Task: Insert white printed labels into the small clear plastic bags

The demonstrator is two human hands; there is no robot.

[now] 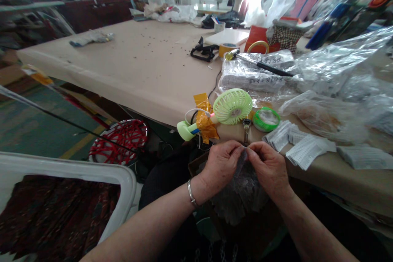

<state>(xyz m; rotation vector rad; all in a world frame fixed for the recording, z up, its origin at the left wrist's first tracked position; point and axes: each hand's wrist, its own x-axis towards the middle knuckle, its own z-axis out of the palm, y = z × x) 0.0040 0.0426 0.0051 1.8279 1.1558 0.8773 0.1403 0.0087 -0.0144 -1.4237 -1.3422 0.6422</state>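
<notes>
My left hand [222,159] and my right hand [269,168] meet at the table's front edge, thumbs and forefingers pinched together. Between them they hold a thin greyish piece [241,163], mostly covered by the fingers; whether it is film or fabric I cannot make out. Beneath the hands is an open box with a heap of similar grey pieces [238,198]. Just beyond the fingertips a small metal post [246,129] stands at the edge. A green round tub [266,119] and stacks of printed white labels [308,149] lie to the right.
A light green fan [233,106] is taped to the table edge. Behind lie plastic-wrapped bundles [251,82], a hammer [260,65], a tape roll [227,49] and a black clamp-like tool [204,51]. At lower left stands a white bin [125,180] of dark patterned fabric, near a red-wrapped stool [119,141].
</notes>
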